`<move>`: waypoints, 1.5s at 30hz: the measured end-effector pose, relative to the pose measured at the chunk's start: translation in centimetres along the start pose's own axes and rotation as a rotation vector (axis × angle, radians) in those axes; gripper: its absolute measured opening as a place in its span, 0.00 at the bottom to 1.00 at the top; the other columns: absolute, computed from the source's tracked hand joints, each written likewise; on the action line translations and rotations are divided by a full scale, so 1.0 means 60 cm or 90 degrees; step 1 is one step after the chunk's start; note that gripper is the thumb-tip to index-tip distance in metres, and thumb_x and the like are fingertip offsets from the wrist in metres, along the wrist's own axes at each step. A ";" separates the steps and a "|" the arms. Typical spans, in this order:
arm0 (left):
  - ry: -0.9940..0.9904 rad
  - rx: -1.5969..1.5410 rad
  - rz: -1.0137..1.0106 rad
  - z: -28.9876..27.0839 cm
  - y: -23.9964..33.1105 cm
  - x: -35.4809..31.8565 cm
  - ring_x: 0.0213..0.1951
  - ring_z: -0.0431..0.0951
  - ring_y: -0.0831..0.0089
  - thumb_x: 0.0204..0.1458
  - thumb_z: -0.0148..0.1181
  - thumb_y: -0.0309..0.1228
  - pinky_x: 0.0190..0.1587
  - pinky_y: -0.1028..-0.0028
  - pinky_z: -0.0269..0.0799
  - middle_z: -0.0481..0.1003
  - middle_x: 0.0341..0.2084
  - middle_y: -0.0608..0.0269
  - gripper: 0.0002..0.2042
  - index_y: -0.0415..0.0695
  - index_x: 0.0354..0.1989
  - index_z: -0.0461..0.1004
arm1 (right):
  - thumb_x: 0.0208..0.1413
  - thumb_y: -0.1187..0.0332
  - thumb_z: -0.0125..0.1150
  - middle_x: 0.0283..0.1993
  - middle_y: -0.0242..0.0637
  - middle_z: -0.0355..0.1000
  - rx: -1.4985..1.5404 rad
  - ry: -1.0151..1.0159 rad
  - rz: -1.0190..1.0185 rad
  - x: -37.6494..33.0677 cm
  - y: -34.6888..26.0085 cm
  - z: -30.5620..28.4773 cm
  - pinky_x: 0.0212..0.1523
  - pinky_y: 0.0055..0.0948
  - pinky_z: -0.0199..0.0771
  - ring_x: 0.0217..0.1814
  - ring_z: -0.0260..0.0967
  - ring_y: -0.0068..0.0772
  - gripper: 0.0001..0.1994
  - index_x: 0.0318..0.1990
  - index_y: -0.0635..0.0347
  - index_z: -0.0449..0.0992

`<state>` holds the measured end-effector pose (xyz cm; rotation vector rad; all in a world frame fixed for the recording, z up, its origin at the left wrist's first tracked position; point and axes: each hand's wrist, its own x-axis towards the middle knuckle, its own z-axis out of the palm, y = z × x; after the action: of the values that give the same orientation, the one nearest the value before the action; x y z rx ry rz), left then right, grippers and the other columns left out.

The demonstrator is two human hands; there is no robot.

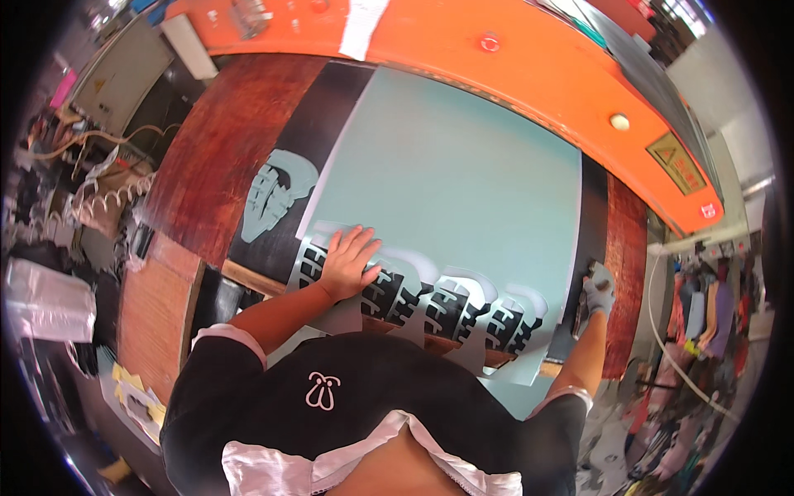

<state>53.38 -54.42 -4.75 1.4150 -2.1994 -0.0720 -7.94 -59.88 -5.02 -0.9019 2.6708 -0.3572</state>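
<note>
A large pale green sheet [463, 182] lies across the black work surface. Along its near edge runs a row of cut-out openings [447, 306], with dark showing through and strips of sheet left between them. My bare left hand [349, 264] rests flat on the sheet at the left end of that row, fingers stretched out. To the right of the sheet, my right hand [599, 291] wears a light grey glove, its fingers curled over a dark narrow thing I cannot make out. Left of the sheet lies a small pile of cut pale green pieces [277, 194] with notched shapes.
A wide orange machine beam [430, 37] spans the far side, with round buttons and a warning label. Reddish-brown boards [223, 149] flank the black surface. A white cable [662, 331] hangs at the right. Plastic-wrapped goods [50, 302] stand at far left.
</note>
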 end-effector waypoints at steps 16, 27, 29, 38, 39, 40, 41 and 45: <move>-0.050 -0.077 0.008 -0.019 -0.009 0.000 0.59 0.62 0.56 0.47 0.60 0.39 0.60 0.48 0.51 0.65 0.55 0.56 0.22 0.44 0.51 0.71 | 0.50 0.66 0.63 0.47 0.35 0.67 0.504 -0.140 -0.207 -0.018 -0.027 -0.035 0.43 0.28 0.68 0.43 0.65 0.26 0.27 0.57 0.65 0.64; -0.039 -0.036 -0.093 -0.089 -0.136 -0.051 0.60 0.60 0.56 0.48 0.58 0.35 0.57 0.52 0.57 0.64 0.57 0.55 0.21 0.42 0.52 0.69 | 0.48 0.60 0.67 0.56 0.42 0.64 0.519 -0.370 -0.390 -0.389 -0.428 0.060 0.53 0.31 0.67 0.54 0.66 0.33 0.38 0.63 0.67 0.55; -0.006 -0.064 -0.085 -0.082 -0.144 -0.058 0.60 0.60 0.56 0.48 0.58 0.35 0.58 0.53 0.57 0.64 0.57 0.55 0.21 0.42 0.52 0.69 | 0.47 0.61 0.67 0.56 0.44 0.64 0.572 -0.427 -0.387 -0.447 -0.501 0.118 0.54 0.30 0.65 0.56 0.64 0.33 0.40 0.63 0.71 0.54; -0.023 -0.176 -0.104 -0.084 -0.153 -0.063 0.63 0.58 0.57 0.48 0.57 0.35 0.59 0.52 0.56 0.62 0.59 0.55 0.22 0.43 0.53 0.69 | 0.36 0.48 0.65 0.64 0.52 0.53 0.080 -0.189 -0.361 -0.609 -0.716 0.232 0.59 0.38 0.65 0.60 0.62 0.53 0.45 0.62 0.66 0.60; -0.015 -0.185 -0.096 -0.085 -0.154 -0.063 0.62 0.59 0.57 0.47 0.58 0.35 0.58 0.52 0.56 0.63 0.59 0.55 0.22 0.42 0.52 0.69 | 0.36 0.48 0.65 0.64 0.52 0.53 0.021 -0.160 -0.339 -0.613 -0.722 0.234 0.58 0.38 0.66 0.60 0.63 0.52 0.44 0.61 0.65 0.60; -0.005 -0.189 -0.098 -0.086 -0.155 -0.063 0.62 0.59 0.57 0.47 0.58 0.34 0.58 0.52 0.56 0.63 0.59 0.55 0.22 0.42 0.52 0.69 | 0.38 0.48 0.65 0.64 0.52 0.53 0.024 -0.141 -0.342 -0.612 -0.724 0.236 0.58 0.38 0.66 0.58 0.64 0.52 0.43 0.61 0.64 0.61; 0.000 -0.194 -0.096 -0.085 -0.156 -0.062 0.62 0.59 0.56 0.47 0.58 0.34 0.58 0.52 0.57 0.63 0.59 0.55 0.22 0.42 0.51 0.69 | 0.39 0.48 0.65 0.64 0.53 0.53 0.026 -0.121 -0.346 -0.609 -0.722 0.238 0.57 0.37 0.66 0.57 0.65 0.51 0.42 0.61 0.63 0.61; 0.024 -0.233 -0.094 -0.083 -0.157 -0.063 0.62 0.60 0.58 0.44 0.59 0.33 0.55 0.49 0.59 0.64 0.59 0.55 0.22 0.42 0.50 0.70 | 0.43 0.50 0.64 0.61 0.53 0.58 0.126 -0.187 -0.433 -0.571 -0.657 0.237 0.57 0.37 0.66 0.57 0.64 0.50 0.39 0.59 0.66 0.62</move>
<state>64.65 -54.32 -4.91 1.3524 -1.9255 -0.4705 44.62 -71.04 1.51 -1.6328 1.9606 -0.5673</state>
